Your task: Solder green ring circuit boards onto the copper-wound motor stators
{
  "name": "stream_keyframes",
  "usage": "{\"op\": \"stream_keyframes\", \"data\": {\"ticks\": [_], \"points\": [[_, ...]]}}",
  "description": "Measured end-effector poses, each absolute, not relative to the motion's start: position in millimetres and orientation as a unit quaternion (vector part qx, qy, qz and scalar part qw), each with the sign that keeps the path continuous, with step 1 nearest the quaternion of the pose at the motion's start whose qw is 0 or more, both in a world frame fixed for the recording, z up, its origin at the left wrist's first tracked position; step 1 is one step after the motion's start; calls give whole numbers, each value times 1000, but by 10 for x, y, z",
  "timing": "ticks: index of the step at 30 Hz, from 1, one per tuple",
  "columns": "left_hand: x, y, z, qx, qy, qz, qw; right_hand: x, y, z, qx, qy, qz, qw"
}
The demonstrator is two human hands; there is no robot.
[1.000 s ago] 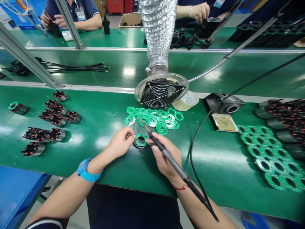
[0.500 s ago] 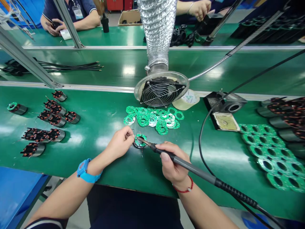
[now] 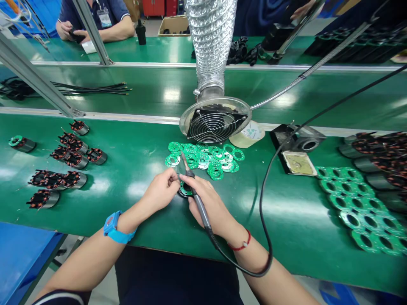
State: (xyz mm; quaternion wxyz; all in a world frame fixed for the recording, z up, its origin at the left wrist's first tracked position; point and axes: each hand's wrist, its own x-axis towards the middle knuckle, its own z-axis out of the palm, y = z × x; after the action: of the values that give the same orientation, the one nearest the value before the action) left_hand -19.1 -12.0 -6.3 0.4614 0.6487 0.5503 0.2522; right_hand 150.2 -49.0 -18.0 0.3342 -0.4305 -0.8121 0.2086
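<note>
In front of me stands a motor stator with a round green circuit board (image 3: 185,189) on top, partly covered by my hands. My left hand (image 3: 163,189) is closed in a pinch at its left edge; what the fingertips hold is too small or hidden to make out. A soldering iron (image 3: 201,207) lies in my right hand (image 3: 212,203), its tip pointing up and away, toward loose green ring boards (image 3: 191,161). The fingers of that hand reach to the stator's right side, close to my left fingertips.
A fume extractor fan (image 3: 214,123) hangs above the ring boards, beside a tape roll (image 3: 249,134). To the right are the iron stand with its sponge (image 3: 299,162), a panel of ring boards (image 3: 356,203) and several stators (image 3: 378,163). More stators (image 3: 74,160) stand left. Co-workers sit opposite.
My right hand has moved left to the stator. The soldering iron has swung from lying across the board to pointing away, and its cable now loops over my right forearm. My left hand stays put.
</note>
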Motion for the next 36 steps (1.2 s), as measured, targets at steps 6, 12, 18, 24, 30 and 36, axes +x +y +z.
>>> {"op": "stream_keyframes", "data": {"ticks": [6,12,18,24,30,36], "points": [[-271,-177,-16,688,511,202,474,1566,-490,-234,-497,-774,171,352],[-286,-193,-43,802,434,143,385,1644,-505,-298,-511,-748,193,377],[-269,-161,-15,727,474,221,445,1604,-519,-310,-479,-777,186,364],[-281,-161,-49,643,470,253,549,1588,-533,-250,-459,-805,153,342],[-266,-166,-12,658,480,244,526,1532,-554,-220,-393,-838,135,353],[-266,-181,-39,654,493,251,516,1526,-552,-230,-436,-819,118,353]]}}
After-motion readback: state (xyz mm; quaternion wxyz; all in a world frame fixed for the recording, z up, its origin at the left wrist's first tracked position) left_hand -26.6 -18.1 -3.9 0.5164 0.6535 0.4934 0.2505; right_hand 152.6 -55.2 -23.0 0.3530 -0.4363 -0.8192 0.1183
